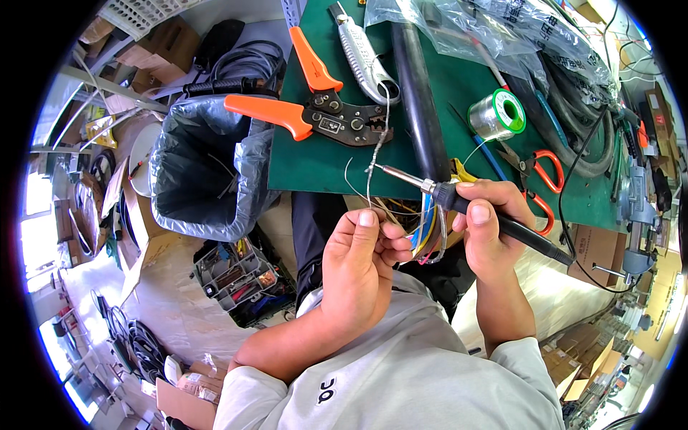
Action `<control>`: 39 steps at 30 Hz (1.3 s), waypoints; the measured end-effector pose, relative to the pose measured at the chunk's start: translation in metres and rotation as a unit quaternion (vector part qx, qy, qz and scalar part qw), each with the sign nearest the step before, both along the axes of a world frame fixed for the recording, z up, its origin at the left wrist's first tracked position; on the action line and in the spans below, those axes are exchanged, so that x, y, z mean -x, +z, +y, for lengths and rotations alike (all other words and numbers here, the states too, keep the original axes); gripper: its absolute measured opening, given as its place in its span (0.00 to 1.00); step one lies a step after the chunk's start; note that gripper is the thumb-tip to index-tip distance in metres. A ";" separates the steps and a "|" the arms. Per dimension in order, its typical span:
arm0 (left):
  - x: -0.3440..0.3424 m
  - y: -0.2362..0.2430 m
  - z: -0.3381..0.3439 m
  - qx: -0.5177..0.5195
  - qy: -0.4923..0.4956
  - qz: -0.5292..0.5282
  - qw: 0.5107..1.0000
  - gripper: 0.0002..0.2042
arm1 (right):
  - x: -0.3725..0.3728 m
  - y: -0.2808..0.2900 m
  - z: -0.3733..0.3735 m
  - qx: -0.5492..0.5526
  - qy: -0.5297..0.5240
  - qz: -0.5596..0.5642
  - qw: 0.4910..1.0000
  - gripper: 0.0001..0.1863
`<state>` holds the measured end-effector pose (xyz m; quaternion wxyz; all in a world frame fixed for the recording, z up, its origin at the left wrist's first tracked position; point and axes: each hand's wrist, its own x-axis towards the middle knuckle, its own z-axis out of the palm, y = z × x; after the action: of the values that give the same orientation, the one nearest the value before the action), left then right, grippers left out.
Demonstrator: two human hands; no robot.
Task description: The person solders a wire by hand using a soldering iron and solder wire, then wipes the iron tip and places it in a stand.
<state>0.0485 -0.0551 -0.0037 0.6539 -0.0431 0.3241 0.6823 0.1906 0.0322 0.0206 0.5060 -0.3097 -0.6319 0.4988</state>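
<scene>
We are pinching a wire upright in our closed left hand while our right hand, just beside it, is gripping an iron whose tip is touching the wire.

an electronics workshop: green cutting mat, orange crimping pliers, solder spool, cardboard boxes
</scene>
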 end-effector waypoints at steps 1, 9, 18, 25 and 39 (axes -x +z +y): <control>0.000 0.001 0.000 0.006 -0.001 0.006 1.000 0.08 | 0.000 -0.001 0.000 -0.005 -0.002 0.004 1.000 0.10; 0.006 0.005 0.009 -0.041 0.022 0.053 0.998 0.08 | 0.006 0.003 0.003 -0.007 -0.003 0.048 0.999 0.12; 0.012 0.011 0.021 0.029 0.009 0.100 0.995 0.10 | 0.018 0.006 0.013 0.012 0.004 0.002 1.000 0.11; 0.011 0.016 0.024 0.055 0.018 0.095 0.994 0.11 | 0.020 0.004 0.015 0.024 0.019 -0.012 0.999 0.11; 0.011 0.022 0.026 0.076 0.019 0.103 0.992 0.11 | 0.017 0.004 0.018 0.010 0.029 -0.036 0.999 0.11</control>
<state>0.0370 -0.0292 0.0187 0.5992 -0.0283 0.4395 0.6686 0.1737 0.0500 0.0248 0.4651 -0.3141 -0.6533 0.5082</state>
